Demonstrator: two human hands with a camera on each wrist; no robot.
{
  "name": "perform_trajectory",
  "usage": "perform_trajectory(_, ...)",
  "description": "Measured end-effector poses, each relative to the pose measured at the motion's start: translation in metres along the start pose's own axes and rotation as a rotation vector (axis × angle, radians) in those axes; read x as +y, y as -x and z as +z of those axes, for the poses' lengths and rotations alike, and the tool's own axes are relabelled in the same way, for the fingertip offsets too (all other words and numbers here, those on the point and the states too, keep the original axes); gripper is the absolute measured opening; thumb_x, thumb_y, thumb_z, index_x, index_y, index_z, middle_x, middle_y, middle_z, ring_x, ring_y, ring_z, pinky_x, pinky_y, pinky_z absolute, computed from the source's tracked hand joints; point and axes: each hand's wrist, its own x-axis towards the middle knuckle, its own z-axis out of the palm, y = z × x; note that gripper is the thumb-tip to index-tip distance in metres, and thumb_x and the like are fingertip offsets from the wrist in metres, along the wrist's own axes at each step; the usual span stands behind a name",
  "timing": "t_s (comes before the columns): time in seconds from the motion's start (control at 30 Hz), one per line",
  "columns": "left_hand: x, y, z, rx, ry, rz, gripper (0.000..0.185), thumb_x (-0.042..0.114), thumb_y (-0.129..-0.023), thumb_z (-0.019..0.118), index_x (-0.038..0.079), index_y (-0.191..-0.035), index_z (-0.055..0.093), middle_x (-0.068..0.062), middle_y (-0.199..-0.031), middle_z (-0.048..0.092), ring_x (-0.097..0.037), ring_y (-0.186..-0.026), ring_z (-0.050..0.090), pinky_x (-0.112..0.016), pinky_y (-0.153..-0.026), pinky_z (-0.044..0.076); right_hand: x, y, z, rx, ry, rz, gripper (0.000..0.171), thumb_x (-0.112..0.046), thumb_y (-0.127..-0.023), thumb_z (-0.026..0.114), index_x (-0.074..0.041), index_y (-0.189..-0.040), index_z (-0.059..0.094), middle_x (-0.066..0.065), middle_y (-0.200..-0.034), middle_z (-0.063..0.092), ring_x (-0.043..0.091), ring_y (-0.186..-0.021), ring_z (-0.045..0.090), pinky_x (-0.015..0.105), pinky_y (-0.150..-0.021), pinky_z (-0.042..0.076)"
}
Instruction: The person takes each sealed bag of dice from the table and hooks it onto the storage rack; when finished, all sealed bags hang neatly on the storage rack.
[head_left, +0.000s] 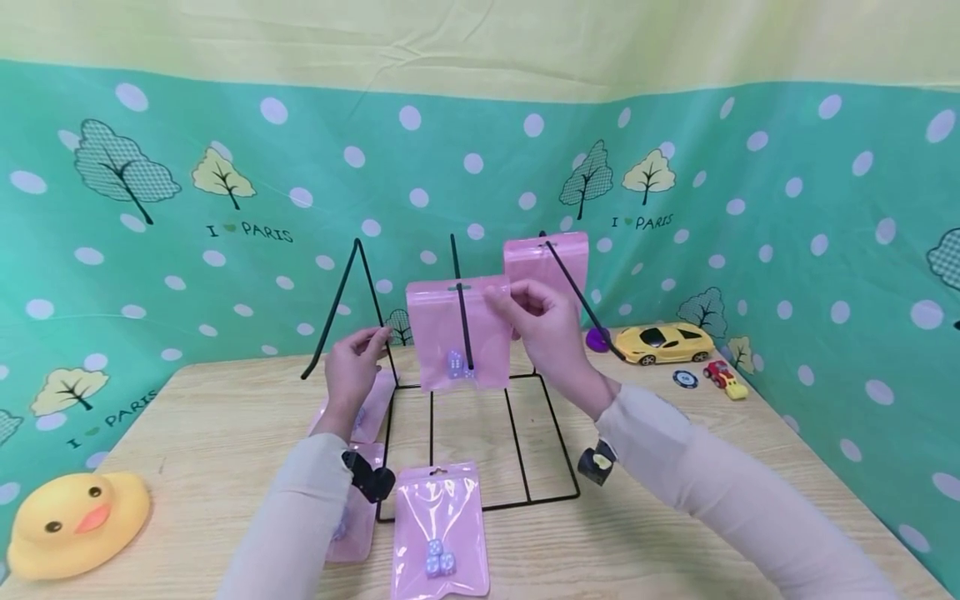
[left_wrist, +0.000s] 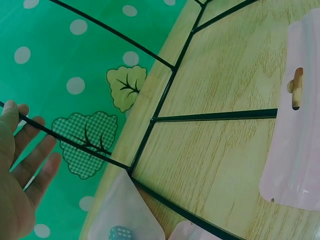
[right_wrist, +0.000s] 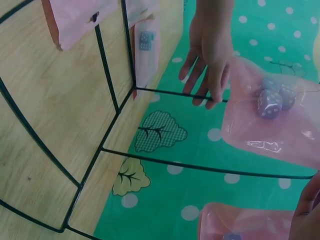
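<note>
On the wood-grain tabletop, a black wire rack is set, its left upright pinched between the thumb and fingers of the left hand. A pink zip pouch is hung with its hole around the rack's middle prong and is pinched near its upper right corner by the right hand, while a 2nd pouch is hung on the right prong. Purple dice are seen inside the pinched pouch.
</note>
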Motion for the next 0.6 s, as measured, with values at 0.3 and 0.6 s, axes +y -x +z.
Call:
perform_trajectory(0.3,-0.001,0.002,0.0,0.004,0.004,0.018,0.034,0.03,-0.105,0.058,0.007,-0.127,0.07,-0.015,-0.122,0.071,-0.032,-0.108,0.071,-0.033,-0.082,0.06,0.004,-0.019,0.004,0.035,0.052,0.007,0.026,-0.028,-0.095,0.075,-0.003,-0.096,0.074,0.007,-0.077,0.065,0.017,-0.06,0.055,0.026,-0.051,0.051)
perform_trajectory(0.6,0.0,0.002,0.001,0.013,0.002,0.025,0.034,0.031,-0.105,0.059,0.006,-0.126,0.07,-0.016,-0.12,0.072,-0.032,-0.106,0.071,-0.029,-0.078,0.06,0.009,-0.035,0.01,0.085,0.152,-0.027,0.026,-0.028,-0.094,0.077,-0.003,-0.09,0.076,0.006,-0.074,0.069,0.024,-0.063,0.06,0.023,-0.057,0.049)
